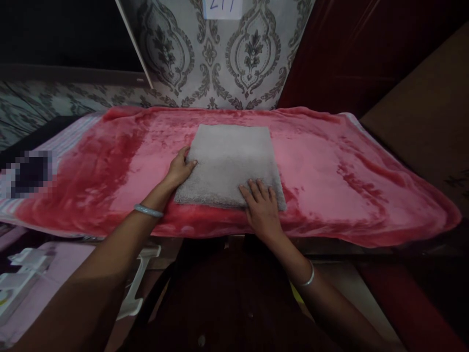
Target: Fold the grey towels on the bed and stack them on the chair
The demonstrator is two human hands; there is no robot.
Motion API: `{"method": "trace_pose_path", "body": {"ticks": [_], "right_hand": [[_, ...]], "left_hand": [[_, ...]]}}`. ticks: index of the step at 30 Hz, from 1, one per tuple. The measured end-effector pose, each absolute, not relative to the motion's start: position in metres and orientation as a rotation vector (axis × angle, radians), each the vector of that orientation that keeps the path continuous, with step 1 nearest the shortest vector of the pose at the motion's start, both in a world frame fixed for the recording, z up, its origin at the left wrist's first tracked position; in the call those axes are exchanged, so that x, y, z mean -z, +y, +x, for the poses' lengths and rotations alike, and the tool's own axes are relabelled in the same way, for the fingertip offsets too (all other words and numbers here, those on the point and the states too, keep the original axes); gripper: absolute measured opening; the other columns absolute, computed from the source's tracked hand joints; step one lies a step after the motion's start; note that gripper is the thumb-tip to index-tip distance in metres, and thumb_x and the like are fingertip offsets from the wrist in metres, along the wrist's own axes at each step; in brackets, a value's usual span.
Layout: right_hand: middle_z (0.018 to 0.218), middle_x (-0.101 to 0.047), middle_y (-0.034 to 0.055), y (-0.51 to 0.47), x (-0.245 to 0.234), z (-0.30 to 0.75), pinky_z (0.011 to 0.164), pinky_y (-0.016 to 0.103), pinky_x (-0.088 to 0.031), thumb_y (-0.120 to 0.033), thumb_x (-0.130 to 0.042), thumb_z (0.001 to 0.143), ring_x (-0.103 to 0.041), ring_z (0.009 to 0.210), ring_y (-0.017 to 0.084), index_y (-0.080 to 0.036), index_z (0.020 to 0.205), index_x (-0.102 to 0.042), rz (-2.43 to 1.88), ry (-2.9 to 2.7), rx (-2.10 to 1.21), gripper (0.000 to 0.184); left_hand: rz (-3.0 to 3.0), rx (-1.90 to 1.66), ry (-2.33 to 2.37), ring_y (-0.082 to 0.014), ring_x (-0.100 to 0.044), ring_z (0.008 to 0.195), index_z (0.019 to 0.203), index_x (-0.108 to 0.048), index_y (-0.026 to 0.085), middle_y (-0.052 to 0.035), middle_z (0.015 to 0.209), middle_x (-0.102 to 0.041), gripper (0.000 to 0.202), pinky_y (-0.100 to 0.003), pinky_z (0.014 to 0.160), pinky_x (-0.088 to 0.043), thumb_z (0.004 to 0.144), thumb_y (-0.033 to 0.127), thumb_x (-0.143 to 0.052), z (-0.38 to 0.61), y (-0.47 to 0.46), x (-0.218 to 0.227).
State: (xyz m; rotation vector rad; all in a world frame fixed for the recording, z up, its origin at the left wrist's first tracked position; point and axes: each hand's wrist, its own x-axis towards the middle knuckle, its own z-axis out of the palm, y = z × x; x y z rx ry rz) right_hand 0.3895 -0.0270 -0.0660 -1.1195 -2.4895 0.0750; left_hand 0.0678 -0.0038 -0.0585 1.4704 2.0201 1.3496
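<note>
A folded grey towel (229,159) lies flat in the middle of a red-pink plush blanket (330,171) spread over a table. My left hand (180,168) rests at the towel's left edge, fingers curled over the border and thumb on top. My right hand (261,208) lies flat on the towel's near right corner, fingers stretched out and together, pressing it down. Each wrist wears a silver bangle.
Patterned grey wallpaper (227,58) stands behind the table, with a white paper label at the top. A dark red curtain (340,54) hangs at the back right. A brown board (428,112) is at the right. White plastic objects (22,274) sit low on the left.
</note>
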Motion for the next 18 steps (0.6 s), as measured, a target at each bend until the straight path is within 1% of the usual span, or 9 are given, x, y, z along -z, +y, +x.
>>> {"method": "trace_pose_path", "body": {"ticks": [2, 3, 6, 8, 10, 11, 13, 15, 18], "right_hand": [[0.158, -0.047, 0.011, -0.025, 0.067, 0.395, 0.121, 0.063, -0.029, -0.008, -0.052, 0.087, -0.035, 0.15, 0.034, -0.025, 0.149, -0.054, -1.051, -2.473, -0.106, 0.064], [0.157, -0.049, 0.0109, -0.023, 0.067, 0.4, 0.12, 0.062, -0.031, -0.012, -0.052, 0.089, -0.037, 0.149, 0.033, -0.025, 0.148, -0.055, -1.0, -2.458, -0.137, 0.06], [0.151, -0.056, 0.0119, -0.014, 0.067, 0.426, 0.119, 0.058, -0.036, -0.027, -0.051, 0.097, -0.045, 0.145, 0.03, -0.024, 0.145, -0.057, -0.928, -2.29, -0.235, 0.048], [0.149, -0.057, 0.0136, -0.007, 0.067, 0.447, 0.116, 0.057, -0.04, -0.037, -0.049, 0.099, -0.049, 0.141, 0.03, -0.023, 0.143, -0.058, -1.0, -2.102, -0.289, 0.047], [0.143, -0.062, 0.0157, 0.0, 0.068, 0.466, 0.108, 0.056, -0.048, -0.042, -0.048, 0.099, -0.058, 0.13, 0.031, -0.021, 0.143, -0.058, -1.106, -1.932, -0.425, 0.05], [0.135, -0.067, 0.0161, 0.003, 0.07, 0.473, 0.101, 0.054, -0.053, -0.045, -0.049, 0.098, -0.064, 0.121, 0.031, -0.02, 0.143, -0.057, -1.148, -1.867, -0.534, 0.052], [0.114, -0.074, 0.0144, 0.006, 0.072, 0.48, 0.088, 0.048, -0.058, -0.048, -0.05, 0.096, -0.07, 0.102, 0.029, -0.019, 0.143, -0.057, -1.199, -1.778, -0.752, 0.056], [0.1, -0.076, 0.011, 0.007, 0.073, 0.48, 0.082, 0.045, -0.057, -0.05, -0.054, 0.094, -0.071, 0.091, 0.027, -0.019, 0.142, -0.058, -1.218, -1.752, -0.875, 0.058], [0.104, -0.075, 0.0091, 0.007, 0.07, 0.473, 0.083, 0.044, -0.055, -0.048, -0.064, 0.087, -0.069, 0.09, 0.027, -0.023, 0.141, -0.06, -1.204, -1.74, -0.943, 0.06]], "left_hand": [[1.567, -1.294, 2.11, -0.0294, -0.06, 0.126, 0.142, -0.053, 0.015, -0.0154, 0.14, -0.062, 0.064, -0.048, 0.113, -0.046, 0.08, 0.025, -0.067, 0.068, -0.004, 0.061], [1.586, -1.266, 2.126, -0.0289, -0.06, 0.127, 0.143, -0.053, 0.016, -0.015, 0.141, -0.061, 0.064, -0.047, 0.114, -0.046, 0.081, 0.026, -0.066, 0.068, -0.004, 0.061], [1.594, -1.195, 2.161, -0.0288, -0.065, 0.117, 0.142, -0.054, 0.015, -0.0146, 0.13, -0.067, 0.06, -0.048, 0.106, -0.052, 0.084, 0.029, -0.063, 0.065, -0.007, 0.053], [1.669, -1.165, 2.245, -0.0306, -0.065, 0.114, 0.139, -0.057, 0.015, -0.0159, 0.128, -0.067, 0.056, -0.05, 0.104, -0.053, 0.086, 0.031, -0.061, 0.07, -0.017, 0.044], [1.857, -1.171, 2.319, -0.0324, -0.062, 0.12, 0.138, -0.058, 0.016, -0.0166, 0.134, -0.063, 0.052, -0.053, 0.107, -0.05, 0.088, 0.031, -0.059, 0.086, -0.035, 0.035], [1.988, -1.171, 2.306, -0.0323, -0.06, 0.125, 0.139, -0.058, 0.018, -0.0159, 0.138, -0.061, 0.05, -0.053, 0.11, -0.048, 0.091, 0.032, -0.056, 0.098, -0.046, 0.032], [2.272, -1.114, 2.144, -0.0309, -0.055, 0.132, 0.14, -0.057, 0.02, -0.0139, 0.138, -0.062, 0.046, -0.053, 0.114, -0.044, 0.095, 0.031, -0.052, 0.127, -0.069, 0.031], [2.544, -0.912, 1.854, -0.0303, -0.056, 0.132, 0.139, -0.059, 0.021, -0.0138, 0.14, -0.062, 0.044, -0.052, 0.113, -0.045, 0.096, 0.03, -0.053, 0.157, -0.087, 0.036], [2.666, -0.751, 1.723, -0.0318, -0.055, 0.134, 0.137, -0.061, 0.022, -0.0146, 0.143, -0.061, 0.042, -0.054, 0.113, -0.043, 0.096, 0.029, -0.056, 0.185, -0.098, 0.049]]}}
